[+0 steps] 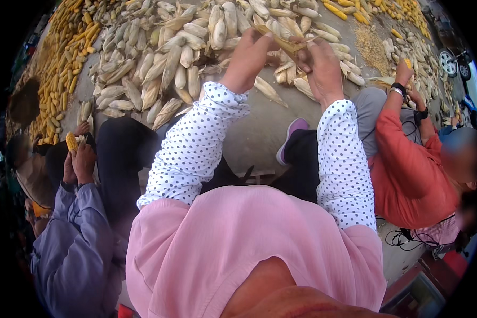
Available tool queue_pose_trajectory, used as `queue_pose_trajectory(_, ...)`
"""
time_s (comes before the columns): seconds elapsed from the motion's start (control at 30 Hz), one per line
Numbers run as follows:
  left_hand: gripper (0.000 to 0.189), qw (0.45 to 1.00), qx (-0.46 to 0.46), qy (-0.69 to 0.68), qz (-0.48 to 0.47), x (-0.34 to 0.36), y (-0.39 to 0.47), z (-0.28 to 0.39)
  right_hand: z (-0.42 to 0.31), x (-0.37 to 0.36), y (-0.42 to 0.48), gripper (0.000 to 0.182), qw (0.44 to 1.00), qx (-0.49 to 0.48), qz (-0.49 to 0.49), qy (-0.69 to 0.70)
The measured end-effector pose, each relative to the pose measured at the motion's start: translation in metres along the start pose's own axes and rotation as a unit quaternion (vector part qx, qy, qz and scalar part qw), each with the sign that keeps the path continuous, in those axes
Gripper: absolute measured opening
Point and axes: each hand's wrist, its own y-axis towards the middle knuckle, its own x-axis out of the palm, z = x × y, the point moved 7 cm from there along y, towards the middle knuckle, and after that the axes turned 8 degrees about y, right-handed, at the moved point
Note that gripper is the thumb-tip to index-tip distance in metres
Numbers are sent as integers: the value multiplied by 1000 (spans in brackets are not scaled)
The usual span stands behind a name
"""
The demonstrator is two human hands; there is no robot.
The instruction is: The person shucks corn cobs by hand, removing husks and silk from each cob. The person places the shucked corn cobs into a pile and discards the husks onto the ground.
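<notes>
Both of my hands are raised over a heap of dry corn ears in their husks [175, 59]. Between them stretches a yellowish-brown corn husk [280, 41]; whether an ear is still inside it cannot be made out. My left hand [247, 59] grips its left end, fingers partly hidden behind it. At the other end, my right hand [325, 67] pinches the husk between thumb and fingers. A single unhusked ear [270, 91] lies on the concrete ground [258, 127] just below and between my wrists.
Bare yellow corn cobs [67, 67] are piled at the far left, and more yellow cobs [346, 8] lie at the top right near loose kernels [369, 47]. On either side sits a co-worker, each holding a yellow cob [71, 142]. Black cables [405, 238] lie at right.
</notes>
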Motion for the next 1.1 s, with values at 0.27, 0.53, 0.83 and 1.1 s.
queue_pose_trajectory(0.27, 27, 984, -49, -95, 145, -54, 16, -5, 12, -3, -5, 15, 996, 77, 22, -30)
queue_pose_trajectory(0.53, 26, 943, -21, -140, 301, -161, 27, 4, 14, -56, -3, 17, 981, 108, 75, -145)
queue_pose_trajectory(0.83, 20, 932, 226, 219, 181, -77, 9, 36, -15, -52, 3, 24, 912, -121, 109, -376)
queue_pose_trajectory(1.1, 21, 906, 282, 317, 14, 7, -13, 17, -5, 20, -9, 24, 898, -155, -38, -411)
